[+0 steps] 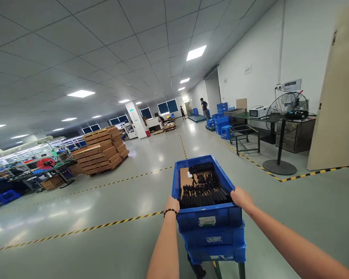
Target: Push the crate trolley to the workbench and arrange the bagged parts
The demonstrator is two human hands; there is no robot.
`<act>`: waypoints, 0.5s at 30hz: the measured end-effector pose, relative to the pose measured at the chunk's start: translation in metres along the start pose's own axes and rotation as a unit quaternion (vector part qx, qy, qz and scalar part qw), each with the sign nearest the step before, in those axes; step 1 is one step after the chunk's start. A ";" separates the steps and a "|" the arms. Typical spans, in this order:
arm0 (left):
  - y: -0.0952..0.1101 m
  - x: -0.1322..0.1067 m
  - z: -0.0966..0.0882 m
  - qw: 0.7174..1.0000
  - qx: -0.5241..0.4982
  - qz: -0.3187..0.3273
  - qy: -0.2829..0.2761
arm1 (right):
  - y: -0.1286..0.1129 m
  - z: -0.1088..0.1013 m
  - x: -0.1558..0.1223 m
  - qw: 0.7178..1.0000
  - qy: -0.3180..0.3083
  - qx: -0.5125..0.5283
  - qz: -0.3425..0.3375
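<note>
My left hand (172, 204) is closed over the near left corner of a blue plastic crate (209, 214); a dark bead bracelet circles that wrist. On the crate's right rim, near the front corner, my right hand (241, 197) is wrapped round the edge. The crate is the top one of a stack; another blue crate (213, 239) is below it, with one more beneath. Inside the top crate lie many black parts with cords (203, 190) and a piece of brown cardboard (185, 178). Green legs (242, 270) show under the stack.
Yellow-black tape (125, 221) marks the floor. Left stands a pallet of stacked brown cardboard (104, 149), beyond it workbenches (31, 170). On the right are a metal-frame cart (246, 139), a floor fan (279, 164), a blue stool (226, 131) and blue crates. Two people (204, 107) stand far ahead.
</note>
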State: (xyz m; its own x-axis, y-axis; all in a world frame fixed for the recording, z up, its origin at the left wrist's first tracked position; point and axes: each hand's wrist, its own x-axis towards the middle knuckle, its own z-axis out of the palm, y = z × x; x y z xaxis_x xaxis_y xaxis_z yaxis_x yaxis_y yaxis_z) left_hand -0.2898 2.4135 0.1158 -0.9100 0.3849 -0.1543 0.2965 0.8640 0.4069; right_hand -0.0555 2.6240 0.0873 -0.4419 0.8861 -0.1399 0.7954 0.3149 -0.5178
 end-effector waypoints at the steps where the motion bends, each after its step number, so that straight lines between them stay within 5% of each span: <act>1: 0.008 0.019 0.000 1.000 0.000 0.001 0.001 | -0.007 0.002 0.019 1.000 0.002 0.002 -0.002; 15: 0.132 0.267 0.002 0.999 -0.035 -0.013 -0.006 | -0.104 0.014 0.283 0.999 -0.017 -0.042 -0.007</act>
State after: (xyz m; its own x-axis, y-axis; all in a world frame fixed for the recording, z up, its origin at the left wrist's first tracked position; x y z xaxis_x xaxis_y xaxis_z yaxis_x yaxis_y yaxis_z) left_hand -0.4927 2.6306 0.1262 -0.9134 0.3666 -0.1768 0.2509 0.8492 0.4646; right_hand -0.2687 2.8370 0.0898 -0.4654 0.8699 -0.1631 0.8209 0.3553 -0.4471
